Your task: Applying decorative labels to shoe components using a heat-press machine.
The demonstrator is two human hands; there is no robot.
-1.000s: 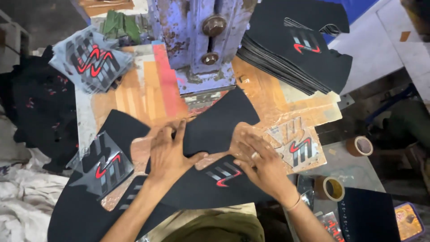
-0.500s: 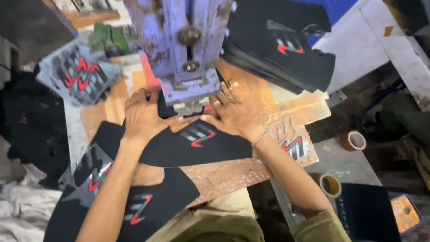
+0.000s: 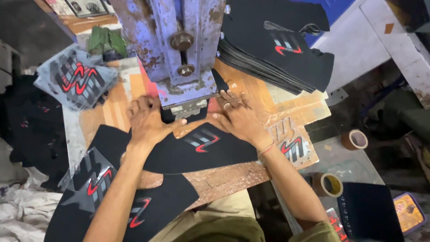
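A black curved fabric piece [image 3: 197,150] with a red and grey printed mark lies on the wooden bench [image 3: 233,177], its far edge pushed under the blue metal press [image 3: 179,49]. My left hand [image 3: 145,121] presses flat on the piece's left part, just left of the press foot. My right hand [image 3: 237,116], with a ring on one finger, presses flat on its right part, fingertips at the press base. Both hands lie with fingers spread on the fabric.
A tall stack of black printed pieces [image 3: 286,49] sits at the far right. More printed pieces [image 3: 148,210] lie near my left arm. Clear printed transfer sheets [image 3: 76,80] lie at the far left and at the right [image 3: 291,148]. Two tape rolls [image 3: 329,183] rest at the right.
My hands slid the black piece away from me, from the bench middle up under the press. Over the last half second they held it there and my view closed in.
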